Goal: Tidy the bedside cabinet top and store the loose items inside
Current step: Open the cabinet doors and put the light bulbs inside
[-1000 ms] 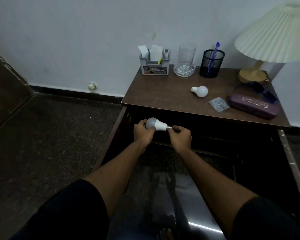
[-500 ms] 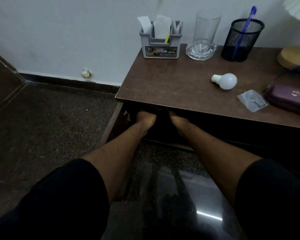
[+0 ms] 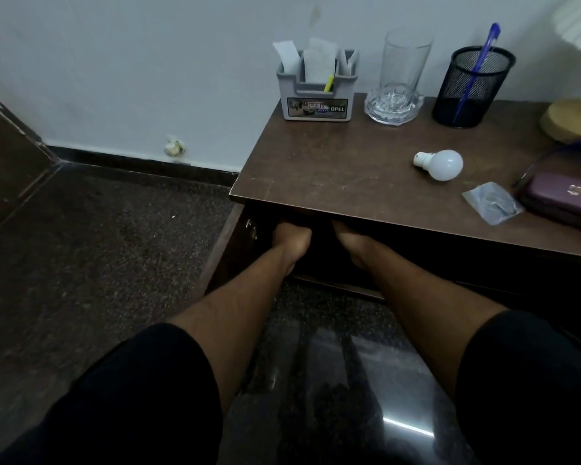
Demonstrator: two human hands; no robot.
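Note:
Both of my hands reach into the dark open cabinet under the brown cabinet top (image 3: 332, 176). My left hand (image 3: 291, 238) and my right hand (image 3: 348, 238) show only wrists and backs; the fingers are hidden under the top's front edge. The bulb I held a moment ago is out of sight. On the top lie a white bulb (image 3: 441, 165), a small clear plastic packet (image 3: 492, 203) and a purple case (image 3: 565, 199) at the right edge.
At the back of the top stand a grey organiser (image 3: 317, 95) with papers, a glass (image 3: 405, 58) on a clear ashtray (image 3: 393, 107), a black mesh pen cup (image 3: 473, 87) and a lamp base (image 3: 572, 122). The left cabinet door (image 3: 230, 250) hangs open over a dark floor.
A second ago both hands held a white bulb in front of the cabinet. They have gone inside the opening with it, and the view has shifted closer and lower.

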